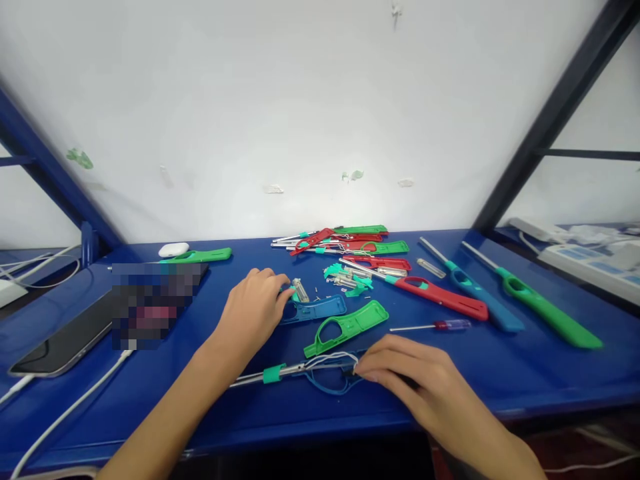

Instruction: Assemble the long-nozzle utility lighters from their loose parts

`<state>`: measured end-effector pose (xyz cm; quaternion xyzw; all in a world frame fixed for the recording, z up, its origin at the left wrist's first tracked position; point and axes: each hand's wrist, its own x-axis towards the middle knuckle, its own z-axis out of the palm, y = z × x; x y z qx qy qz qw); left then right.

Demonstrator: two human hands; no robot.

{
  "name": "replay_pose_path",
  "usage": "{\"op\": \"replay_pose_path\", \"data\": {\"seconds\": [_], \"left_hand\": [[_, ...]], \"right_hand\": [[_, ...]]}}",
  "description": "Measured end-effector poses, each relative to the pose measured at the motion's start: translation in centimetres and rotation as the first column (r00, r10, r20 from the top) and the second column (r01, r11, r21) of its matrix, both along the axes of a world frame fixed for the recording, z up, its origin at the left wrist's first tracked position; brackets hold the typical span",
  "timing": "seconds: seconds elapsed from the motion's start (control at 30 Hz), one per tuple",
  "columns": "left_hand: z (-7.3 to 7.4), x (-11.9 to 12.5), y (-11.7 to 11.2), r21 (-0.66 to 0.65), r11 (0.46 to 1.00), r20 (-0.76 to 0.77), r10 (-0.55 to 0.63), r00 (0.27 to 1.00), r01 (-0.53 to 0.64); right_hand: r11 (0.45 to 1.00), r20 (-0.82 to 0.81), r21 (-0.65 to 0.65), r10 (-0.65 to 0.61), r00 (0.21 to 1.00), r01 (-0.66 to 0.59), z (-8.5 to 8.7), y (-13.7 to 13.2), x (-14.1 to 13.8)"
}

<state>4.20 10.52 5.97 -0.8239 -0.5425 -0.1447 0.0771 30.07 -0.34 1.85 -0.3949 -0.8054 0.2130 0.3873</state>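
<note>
My left hand (257, 300) is closed at the fingertips around a small teal plastic piece (293, 294), beside a blue lighter shell half (320, 309). My right hand (413, 373) pinches the inside of an opened blue stick lighter (327, 387) near the table's front edge. White wires (333, 357) and a dark part run to those fingertips, which hide the lighter's handle end. A teal collar (273, 374) sits on its metal tube, pointing left. Between the hands lies a green shell half (350, 328), its hollow side up.
Behind lie opened red and green lighters (350, 245), clear fuel tanks (346, 280) and small teal parts. To the right are a screwdriver (453, 325) and whole red (445, 298), blue (487, 297) and green lighters (550, 310). Phones (65, 333) with cables lie left.
</note>
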Motion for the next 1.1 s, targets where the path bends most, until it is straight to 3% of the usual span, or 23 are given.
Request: {"op": "replay_pose_path", "data": {"seconds": [0.17, 0.3, 0.43, 0.6, 0.73, 0.9, 1.1], "left_hand": [[0.3, 0.3, 0.1, -0.009, 1.000, 0.089, -0.029, 0.996, 0.030], [1.5, 0.0, -0.6, 0.019, 1.000, 0.273, -0.009, 0.962, 0.004], [2.0, -0.6, -1.4, -0.069, 0.998, 0.501, 0.037, 0.865, -0.003], [1.3, -0.5, -2.4, -0.251, 0.959, 0.690, 0.083, 0.719, 0.130], [1.2, 0.0, -3.3, -0.310, 0.922, 0.759, 0.092, 0.645, 0.233], [1.7, 0.4, -4.8, -0.401, 0.839, 0.772, 0.094, 0.629, 0.366], [1.9, 1.1, -6.2, -0.451, 0.799, 0.809, 0.177, 0.560, 0.398]], "right_hand": [[0.999, -0.008, -0.042, 0.002, 1.000, -0.002, -0.2, 0.0, 0.1], [0.999, -0.004, -0.044, 0.013, 1.000, -0.013, -0.3, 0.0, 0.1], [0.998, 0.006, -0.061, 0.015, 1.000, -0.015, -0.3, 0.1, 0.2], [0.999, 0.010, -0.049, 0.019, 1.000, -0.018, -0.4, 0.1, 0.2], [0.998, 0.008, -0.052, 0.025, 1.000, -0.024, -0.4, 0.1, 0.2], [0.998, 0.017, -0.058, 0.020, 1.000, -0.019, -0.4, 0.1, 0.2], [0.998, 0.027, -0.056, 0.020, 0.999, -0.019, -0.6, 0.2, 0.3]]}}
